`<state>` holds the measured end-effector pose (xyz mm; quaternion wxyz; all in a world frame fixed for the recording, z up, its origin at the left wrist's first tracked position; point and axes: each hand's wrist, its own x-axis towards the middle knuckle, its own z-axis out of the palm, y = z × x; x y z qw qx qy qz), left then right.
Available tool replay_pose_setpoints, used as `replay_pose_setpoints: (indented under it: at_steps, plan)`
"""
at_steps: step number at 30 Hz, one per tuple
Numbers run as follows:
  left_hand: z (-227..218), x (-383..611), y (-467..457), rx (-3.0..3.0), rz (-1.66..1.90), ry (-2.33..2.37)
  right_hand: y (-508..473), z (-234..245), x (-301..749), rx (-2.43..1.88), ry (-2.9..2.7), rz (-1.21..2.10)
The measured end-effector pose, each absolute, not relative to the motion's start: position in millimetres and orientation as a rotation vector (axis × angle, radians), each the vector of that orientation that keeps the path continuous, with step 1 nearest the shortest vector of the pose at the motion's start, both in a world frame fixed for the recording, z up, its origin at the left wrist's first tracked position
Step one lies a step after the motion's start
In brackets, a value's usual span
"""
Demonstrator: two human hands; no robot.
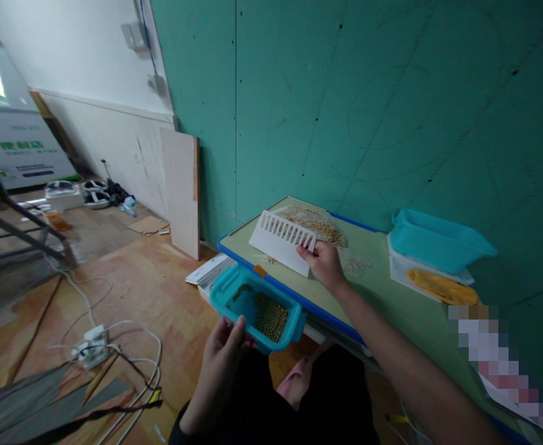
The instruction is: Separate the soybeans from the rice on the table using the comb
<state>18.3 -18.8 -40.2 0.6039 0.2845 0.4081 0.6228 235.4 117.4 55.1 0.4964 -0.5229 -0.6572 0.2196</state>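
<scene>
My left hand (229,341) grips the near rim of a small turquoise plastic tub (227,290), held just off the table's edge. Inside lie many round greenish-tan beans (270,318), mostly toward the right end. In my right hand (322,262) is a white slotted scraper (278,247), pinched at its right end above the table. Beyond it spreads a pile of tan beans mixed with white grains (315,222). A thin scatter of white grains (355,262) lies right of that pile, and a few beans (268,259) rest near the table's front edge.
The pale green table (385,303) has a blue rim and stands against a green wall. Toward the right sit a larger turquoise basin (441,238) and a yellow cloth-like item (441,286). A power strip (93,346) and cables lie on the floor at left.
</scene>
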Motion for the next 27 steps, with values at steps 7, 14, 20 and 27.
replay_pose_setpoints:
  at_steps: [7, 14, 20, 27]
  plan:
    - [-44.3, 17.2, -18.9, 0.694, 1.445, 0.913, 116.2, 53.2, 233.5, -1.248, -1.611, 0.572]
    - [-44.4, 16.4, -18.6, 0.673, 1.441, 0.921, 113.9, 54.3, 231.0, -1.228, -1.625, 0.599]
    - [-40.1, 16.5, -19.1, 0.664, 1.445, 0.921, 111.2, 56.4, 228.2, -1.187, -1.623, 0.667]
    - [-38.4, 17.2, -17.8, 0.664, 1.454, 0.926, 107.1, 58.4, 225.7, -1.166, -1.63, 0.707]
